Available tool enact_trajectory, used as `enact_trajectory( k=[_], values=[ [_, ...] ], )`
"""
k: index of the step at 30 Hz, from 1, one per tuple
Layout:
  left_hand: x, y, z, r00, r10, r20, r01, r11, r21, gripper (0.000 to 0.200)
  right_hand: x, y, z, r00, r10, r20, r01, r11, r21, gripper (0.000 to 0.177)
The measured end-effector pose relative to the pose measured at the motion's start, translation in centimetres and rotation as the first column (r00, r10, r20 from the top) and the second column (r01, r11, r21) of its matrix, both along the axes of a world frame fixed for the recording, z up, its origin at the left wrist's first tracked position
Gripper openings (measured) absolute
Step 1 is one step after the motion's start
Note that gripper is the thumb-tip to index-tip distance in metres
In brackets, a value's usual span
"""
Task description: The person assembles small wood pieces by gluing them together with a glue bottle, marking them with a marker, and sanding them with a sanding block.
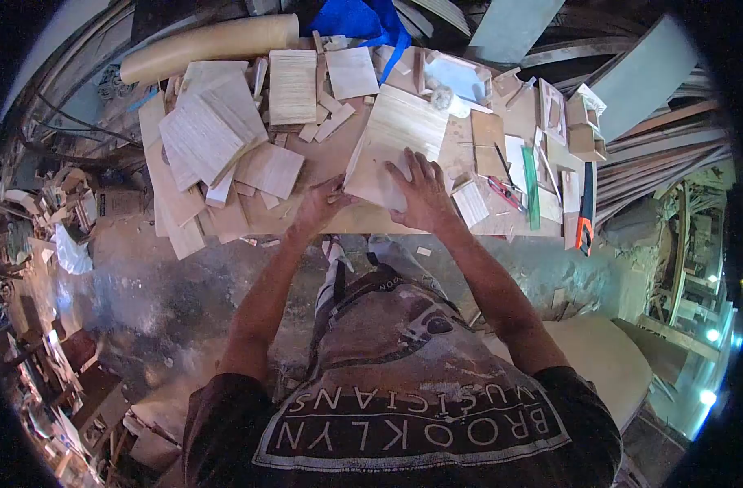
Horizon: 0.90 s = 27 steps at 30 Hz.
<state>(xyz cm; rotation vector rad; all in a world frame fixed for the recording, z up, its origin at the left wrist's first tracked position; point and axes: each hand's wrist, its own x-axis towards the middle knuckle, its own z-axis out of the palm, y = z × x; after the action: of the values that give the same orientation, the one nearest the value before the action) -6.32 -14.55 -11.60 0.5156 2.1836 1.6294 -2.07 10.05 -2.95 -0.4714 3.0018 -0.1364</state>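
A pale rectangular wooden board (pixel 404 122) lies at a slant on the worktable, its near edge toward me. My left hand (pixel 321 206) is at the board's near left corner, with the fingers closed around it. The fingers of my right hand (pixel 421 192) are spread over the near right part of the board, resting on its top face. A small striped wood piece (pixel 470 203) lies just right of my right hand. Left of my left hand is a flat square wood piece (pixel 270 171).
Stacked wood panels (pixel 205 134) crowd the table's left side. On the right are a green ruler (pixel 533 189), red-handled pliers (pixel 506 195) and an orange-handled saw (pixel 584 232). A brown roll (pixel 213 49) and blue cloth (pixel 359 23) lie at the back.
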Motion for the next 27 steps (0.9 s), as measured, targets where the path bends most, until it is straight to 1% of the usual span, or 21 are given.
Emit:
enact_trajectory(
  k=[2,4,8,10,11,13,14,16,17,19,22,25,27],
  values=[
    [0.0,-0.2,1.5,1.0,-0.021,0.017,0.021,0.999,-0.036,0.054,0.1,0.1,-0.1,1.0,-0.001,0.0,0.001,1.0,-0.003,0.098],
    [0.0,-0.2,2.4,0.993,-0.035,0.109,0.035,0.999,0.005,0.054,0.1,0.1,0.0,1.0,-0.005,-0.002,0.005,1.0,-0.006,0.097],
    [0.0,-0.2,1.2,0.996,-0.033,0.087,0.029,0.999,0.046,0.056,-0.2,0.2,0.3,0.999,-0.021,0.029,0.022,1.0,-0.014,0.094],
    [-0.3,-0.3,0.8,0.998,-0.051,0.038,0.052,0.998,-0.031,0.057,-0.4,0.4,0.6,0.998,-0.026,0.053,0.027,0.999,-0.021,0.094],
    [-0.2,-0.3,0.5,0.998,-0.052,0.04,0.053,0.998,-0.033,0.057,-0.4,0.6,0.9,0.997,-0.023,0.07,0.025,0.999,-0.023,0.093],
    [-0.2,-0.4,0.2,0.999,-0.027,-0.034,0.025,0.998,-0.053,0.056,-0.6,1.2,1.5,0.996,-0.018,0.086,0.021,0.999,-0.026,0.093],
    [-0.2,-0.5,0.0,0.999,-0.025,-0.034,0.023,0.998,-0.054,0.056,-0.6,1.6,1.8,0.996,-0.033,0.088,0.037,0.998,-0.045,0.094],
    [-0.1,-0.4,1.1,0.998,-0.033,0.045,0.037,0.994,-0.099,0.054,-1.0,2.2,2.8,0.995,-0.042,0.089,0.047,0.997,-0.063,0.095],
    [0.0,-0.4,1.2,0.999,-0.03,0.046,0.034,0.994,-0.1,0.054,-1.2,2.5,3.3,0.995,-0.073,0.07,0.078,0.995,-0.067,0.094],
    [0.2,-0.4,0.9,0.998,0.013,0.068,-0.01,0.999,-0.049,0.054,-1.2,2.6,3.4,0.993,-0.106,0.047,0.11,0.991,-0.07,0.092],
    [-0.1,-0.6,0.0,0.997,-0.028,0.076,0.034,0.997,-0.067,0.054,-1.2,2.3,2.5,0.998,-0.057,0.039,0.058,0.997,-0.042,0.091],
    [0.0,-0.5,-1.3,0.999,0.006,0.031,-0.005,0.999,-0.039,0.053,-1.0,1.0,1.9,0.997,-0.025,0.072,0.028,0.999,-0.036,0.093],
    [-0.1,-0.7,-1.3,1.0,-0.009,0.021,0.011,0.998,-0.066,0.053,-0.9,0.6,1.8,0.995,-0.018,0.098,0.02,1.0,-0.018,0.093]
  ],
)
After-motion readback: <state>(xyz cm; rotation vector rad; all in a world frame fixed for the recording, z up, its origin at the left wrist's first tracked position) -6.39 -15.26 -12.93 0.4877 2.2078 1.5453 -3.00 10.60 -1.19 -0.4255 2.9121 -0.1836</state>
